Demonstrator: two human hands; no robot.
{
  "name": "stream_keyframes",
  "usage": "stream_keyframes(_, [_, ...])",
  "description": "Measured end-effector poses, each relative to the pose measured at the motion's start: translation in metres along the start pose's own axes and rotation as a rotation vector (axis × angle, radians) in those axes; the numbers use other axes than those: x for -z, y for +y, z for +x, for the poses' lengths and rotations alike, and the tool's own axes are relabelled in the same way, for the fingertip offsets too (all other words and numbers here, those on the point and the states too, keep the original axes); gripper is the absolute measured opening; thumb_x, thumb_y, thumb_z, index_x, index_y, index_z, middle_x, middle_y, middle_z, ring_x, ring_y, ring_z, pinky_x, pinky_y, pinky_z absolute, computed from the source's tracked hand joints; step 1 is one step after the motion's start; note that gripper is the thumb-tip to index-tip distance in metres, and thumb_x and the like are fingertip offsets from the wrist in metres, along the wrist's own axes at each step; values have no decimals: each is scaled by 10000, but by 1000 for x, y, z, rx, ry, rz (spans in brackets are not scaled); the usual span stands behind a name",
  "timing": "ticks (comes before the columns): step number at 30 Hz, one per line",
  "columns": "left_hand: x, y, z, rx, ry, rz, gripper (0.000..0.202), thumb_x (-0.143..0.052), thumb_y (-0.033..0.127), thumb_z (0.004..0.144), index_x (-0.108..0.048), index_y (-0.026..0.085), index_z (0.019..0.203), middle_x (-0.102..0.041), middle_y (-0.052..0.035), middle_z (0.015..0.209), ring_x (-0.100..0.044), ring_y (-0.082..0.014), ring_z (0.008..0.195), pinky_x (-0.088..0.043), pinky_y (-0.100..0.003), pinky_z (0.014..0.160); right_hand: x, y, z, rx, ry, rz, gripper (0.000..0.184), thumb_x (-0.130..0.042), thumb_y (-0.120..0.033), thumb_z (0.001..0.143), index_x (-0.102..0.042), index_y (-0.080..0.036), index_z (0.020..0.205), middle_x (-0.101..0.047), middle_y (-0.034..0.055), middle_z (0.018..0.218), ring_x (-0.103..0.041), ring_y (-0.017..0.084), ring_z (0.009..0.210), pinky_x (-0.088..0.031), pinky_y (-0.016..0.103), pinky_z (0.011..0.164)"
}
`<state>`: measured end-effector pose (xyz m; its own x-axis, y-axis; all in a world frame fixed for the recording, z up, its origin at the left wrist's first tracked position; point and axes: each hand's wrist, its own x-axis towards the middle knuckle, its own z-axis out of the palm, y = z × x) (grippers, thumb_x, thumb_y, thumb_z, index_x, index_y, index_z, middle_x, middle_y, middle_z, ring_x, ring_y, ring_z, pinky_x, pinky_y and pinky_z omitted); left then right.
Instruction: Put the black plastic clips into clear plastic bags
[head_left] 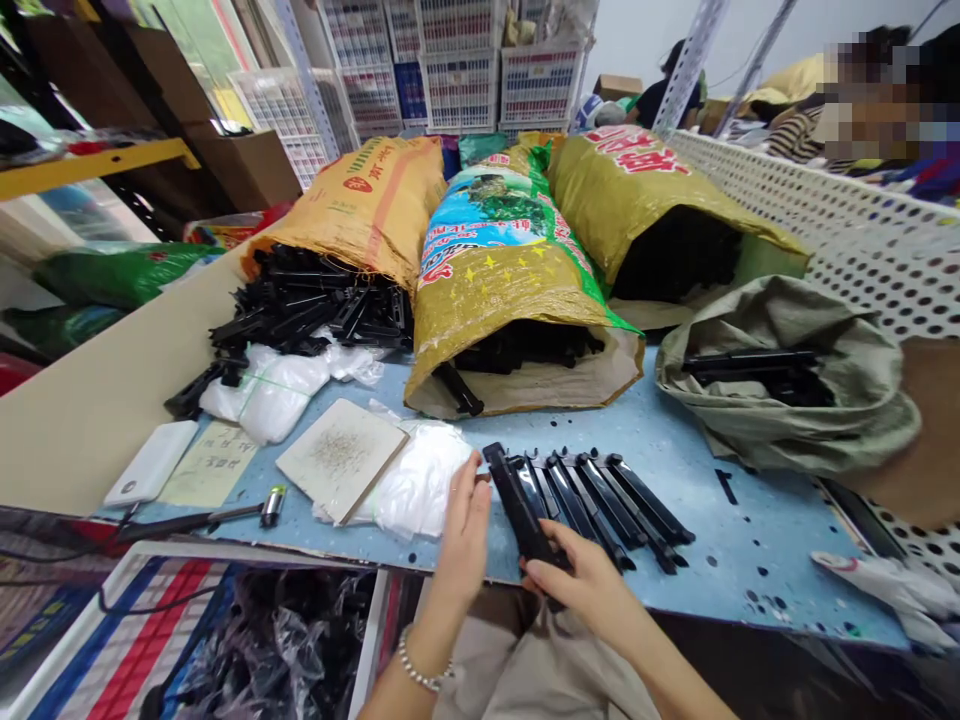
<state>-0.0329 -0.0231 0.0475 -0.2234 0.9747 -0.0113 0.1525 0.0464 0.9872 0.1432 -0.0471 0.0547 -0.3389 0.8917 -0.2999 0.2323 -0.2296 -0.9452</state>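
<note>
My right hand (581, 568) grips the lower end of a long black plastic part (517, 500), holding it at a slant over the table's front edge. Beside its upper end, my left hand (466, 525) has its fingers stretched out with nothing in them; whether the fingertips touch the part, I cannot tell. Just to the right, several similar black plastic parts (592, 495) lie side by side in a slanted row on the blue tabletop (742, 545). Left of my left hand are clear plastic bags (431, 475), partly under a square whitish tile (341, 455).
Sacks of black parts, orange (352, 205), gold-green (510, 285) and olive (637, 190), line the back. A grey-green bag (787, 440) sits right, a hammer (225, 515) and white box-like device (154, 462) left. Below stands a striped crate (112, 640). People are at far right.
</note>
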Motion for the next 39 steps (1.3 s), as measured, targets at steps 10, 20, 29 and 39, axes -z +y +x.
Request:
stream_keyframes(10, [100,-37,43,-36,0,560,129,-537,188,778,-625,183,683,-625,-61,771,-591,-218,797,-437,-366,813,-24,-14,16,-74,-82,487,365,-710,-420,748,-618,-170,997,-682,75,937,-639,208,818,-494,340,743])
stream_keyframes(20, [116,-40,53,118,52,198,346,-593,494,686,-600,157,611,-581,15,561,-514,-123,536,-388,-241,553,-43,-31,29,-120,-156,581,266,-680,-363,785,-652,-184,979,-673,67,1036,-643,169,846,-473,253,697])
stream_keyframes(29, [93,-33,42,120,108,89,255,-735,294,545,-515,175,494,-494,62,470,-439,-88,465,-336,-212,492,-83,-35,82,-198,-237,813,236,-754,-304,702,-675,-143,855,-672,38,745,-675,173,696,-442,197,516])
stream_keyframes(39, [129,-33,29,-86,197,127,83,-577,212,748,-576,188,668,-628,-38,783,-591,-183,785,-482,-340,767,-70,-29,105,-320,-74,989,183,-768,-249,679,-646,-142,764,-667,53,718,-667,168,663,-447,180,455])
